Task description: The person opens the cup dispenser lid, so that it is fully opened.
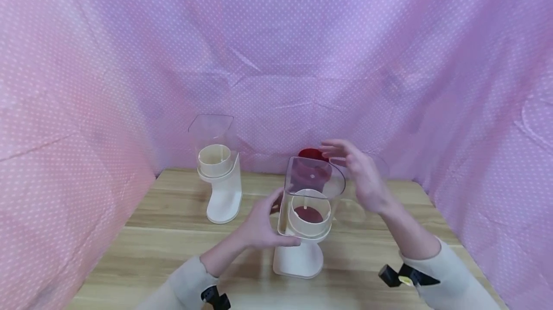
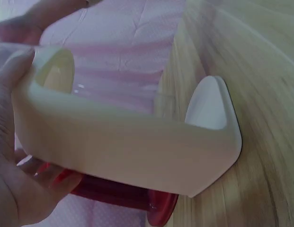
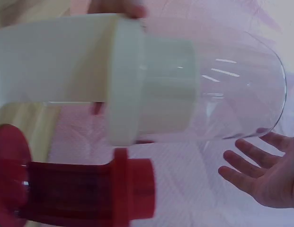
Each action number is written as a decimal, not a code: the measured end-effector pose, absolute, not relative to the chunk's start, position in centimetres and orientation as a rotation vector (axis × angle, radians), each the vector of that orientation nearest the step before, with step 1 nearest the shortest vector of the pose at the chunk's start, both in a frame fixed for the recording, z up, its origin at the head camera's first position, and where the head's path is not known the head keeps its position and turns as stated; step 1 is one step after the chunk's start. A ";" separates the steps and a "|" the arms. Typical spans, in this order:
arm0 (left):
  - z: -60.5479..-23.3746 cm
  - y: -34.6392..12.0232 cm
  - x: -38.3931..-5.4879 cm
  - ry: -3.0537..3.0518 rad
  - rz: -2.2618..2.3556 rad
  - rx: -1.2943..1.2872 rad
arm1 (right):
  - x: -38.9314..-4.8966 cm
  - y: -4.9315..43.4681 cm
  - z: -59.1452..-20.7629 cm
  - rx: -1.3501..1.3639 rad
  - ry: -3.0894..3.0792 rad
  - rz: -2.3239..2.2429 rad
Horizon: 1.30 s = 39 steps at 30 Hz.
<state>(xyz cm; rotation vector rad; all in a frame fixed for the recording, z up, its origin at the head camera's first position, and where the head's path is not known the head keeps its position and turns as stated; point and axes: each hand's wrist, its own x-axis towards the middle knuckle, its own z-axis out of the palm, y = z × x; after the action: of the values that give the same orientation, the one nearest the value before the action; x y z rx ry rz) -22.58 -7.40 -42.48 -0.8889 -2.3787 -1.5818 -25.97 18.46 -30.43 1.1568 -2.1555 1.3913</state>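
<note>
A white stand with a broad rounded foot and a ring at its top stands in front of me. A cream cup sits in the ring, inside a clear open-topped container. My left hand grips the upper part of the stand from its left side, thumb in front and fingers behind, as the left wrist view shows. My right hand is raised to the right of the container. Its fingers are spread near the container's rim and hold nothing.
A red stand of similar shape is behind the white one, partly hidden by it. At the back left stands another white stand with a clear container. A faint transparent vessel is on the wooden table. Pink dotted cloth surrounds it.
</note>
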 end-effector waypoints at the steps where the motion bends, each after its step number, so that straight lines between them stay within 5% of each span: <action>1: -42.7 -7.6 -22.8 -2.401 -1.609 -0.900 | -26.0 18.2 -29.7 1.165 -2.217 1.327; 10: -43.2 -8.1 -23.5 -2.446 -1.671 -0.853 | -25.5 15.0 -26.6 1.161 -2.728 1.003; 39: -44.9 -7.4 -23.5 -2.278 -1.859 -0.826 | -24.5 15.4 -27.5 1.198 -2.569 0.804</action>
<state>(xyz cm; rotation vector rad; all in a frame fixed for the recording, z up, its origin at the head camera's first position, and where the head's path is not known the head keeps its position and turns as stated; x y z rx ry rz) -23.45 -7.38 -44.86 -0.8258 -2.2776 -1.8585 -24.52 15.38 -27.52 1.1982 -2.5693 0.8037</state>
